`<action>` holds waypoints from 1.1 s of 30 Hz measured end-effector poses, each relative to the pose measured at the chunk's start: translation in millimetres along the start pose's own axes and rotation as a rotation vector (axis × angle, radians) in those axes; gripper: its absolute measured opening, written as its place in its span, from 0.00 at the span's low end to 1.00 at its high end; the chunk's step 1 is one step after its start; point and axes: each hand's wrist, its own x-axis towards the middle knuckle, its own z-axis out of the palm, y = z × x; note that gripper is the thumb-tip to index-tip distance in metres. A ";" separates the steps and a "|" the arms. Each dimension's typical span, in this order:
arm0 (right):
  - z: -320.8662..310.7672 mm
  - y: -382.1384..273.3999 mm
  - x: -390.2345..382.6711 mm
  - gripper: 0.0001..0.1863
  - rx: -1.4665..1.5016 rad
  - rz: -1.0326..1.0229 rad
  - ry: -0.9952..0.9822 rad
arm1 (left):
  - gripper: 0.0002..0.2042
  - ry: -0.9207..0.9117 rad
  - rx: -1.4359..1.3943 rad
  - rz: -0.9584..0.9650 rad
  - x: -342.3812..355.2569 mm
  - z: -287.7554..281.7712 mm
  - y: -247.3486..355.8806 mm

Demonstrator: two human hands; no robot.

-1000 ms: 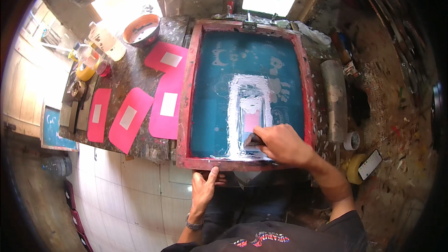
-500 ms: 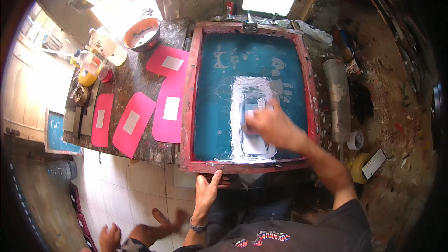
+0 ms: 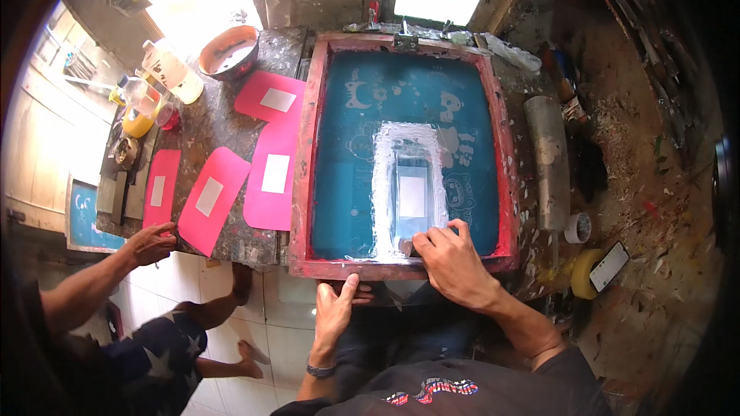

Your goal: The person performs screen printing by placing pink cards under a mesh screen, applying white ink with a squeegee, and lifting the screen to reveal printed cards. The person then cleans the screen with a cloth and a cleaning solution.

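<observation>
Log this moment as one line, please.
right hand: presses squeegee on screen frame | left hand: steadies frame's near edge | pink sheets alongside

red-framed teal screen [image 3: 347, 154], pink sheets [image 3: 270, 185]

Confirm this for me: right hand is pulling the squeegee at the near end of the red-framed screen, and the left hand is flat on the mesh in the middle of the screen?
Not quite. The left hand is on the near edge of the red frame, not on the mesh. The head view shows it. The right hand is on the squeegee at the screen's near end, as you said.
</observation>
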 end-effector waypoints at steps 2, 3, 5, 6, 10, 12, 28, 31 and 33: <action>-13.4 9.5 11.1 0.13 0.001 0.015 -0.106 | 0.21 -0.019 0.027 -0.022 0.2 -0.2 1.8; -15.4 19.7 26.3 0.13 -0.014 0.051 -0.028 | 0.21 -0.009 0.043 -0.048 0.6 -0.2 3.0; -17.5 28.9 49.7 0.10 -0.127 0.096 0.210 | 0.21 -0.043 0.042 -0.040 0.8 -0.1 4.3; -14.1 27.8 47.8 0.10 -0.162 0.062 0.191 | 0.21 -0.016 0.063 -0.066 1.1 -0.9 4.7; 0.5 -3.4 13.7 0.11 -0.182 -0.007 0.116 | 0.20 0.015 0.034 -0.053 0.9 0.2 2.6; -8.1 -7.6 6.0 0.13 -0.059 -0.018 -0.021 | 0.20 0.000 0.005 -0.006 0.9 0.1 0.6; -10.0 50.2 73.7 0.12 -0.112 0.054 0.164 | 0.22 -0.078 0.004 -0.028 2.2 -3.3 -0.9; -4.9 78.8 105.5 0.12 -0.075 0.092 0.077 | 0.22 -0.060 0.003 -0.007 2.8 -2.6 -1.1; 2.5 74.6 96.5 0.13 -0.054 0.069 0.030 | 0.21 -0.036 0.007 -0.014 2.6 -2.5 -2.0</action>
